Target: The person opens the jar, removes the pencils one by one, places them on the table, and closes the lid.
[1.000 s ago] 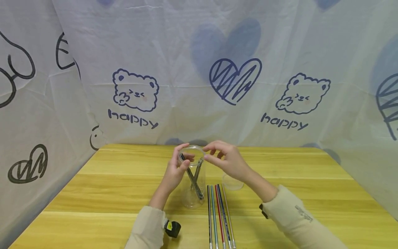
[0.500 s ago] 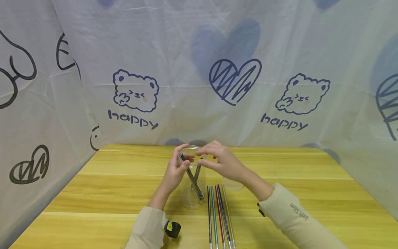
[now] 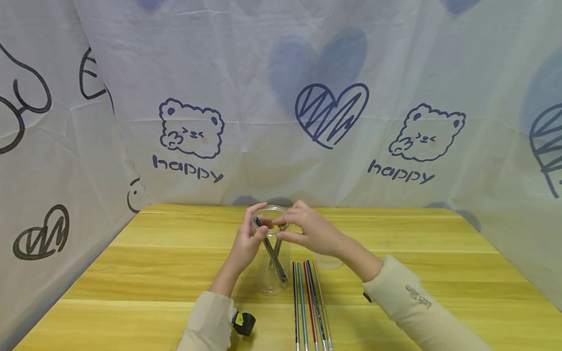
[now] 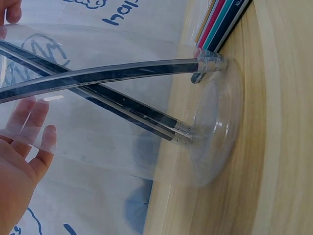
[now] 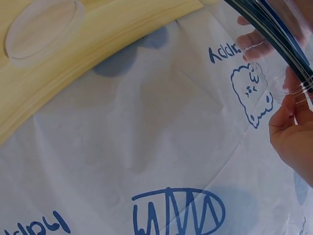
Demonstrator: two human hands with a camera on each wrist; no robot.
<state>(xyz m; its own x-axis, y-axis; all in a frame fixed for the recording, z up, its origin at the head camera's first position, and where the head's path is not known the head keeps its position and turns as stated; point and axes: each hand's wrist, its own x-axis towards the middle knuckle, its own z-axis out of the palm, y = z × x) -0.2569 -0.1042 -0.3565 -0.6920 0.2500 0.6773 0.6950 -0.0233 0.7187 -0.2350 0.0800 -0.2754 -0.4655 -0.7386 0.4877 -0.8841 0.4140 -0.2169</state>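
A tall clear plastic jar (image 3: 271, 287) stands upright on the table. My left hand (image 3: 245, 243) grips it near the rim, thumb in front and fingers around the far side. Inside, several dark pencils (image 4: 122, 73) lean crosswise, their metal-banded ends at the base. At the jar's mouth is my right hand (image 3: 317, 231), its thumb and index finger around the upper end of the right-leaning pencil (image 3: 278, 246). The right wrist view also has these fingers at the rim, partly hidden by the frame edge.
Pencils (image 3: 311, 304) in black, teal, red, blue and a pale tone lie side by side right of the jar. A clear round lid (image 5: 46, 29) lies flat on the wooden table (image 3: 417, 302), partly under my right forearm. Printed cloth (image 3: 263, 161) hangs behind.
My right hand has moved left from the jar's rim to over its mouth, and its fingers have come down onto the pencil end. The left hand and jar have stayed put.
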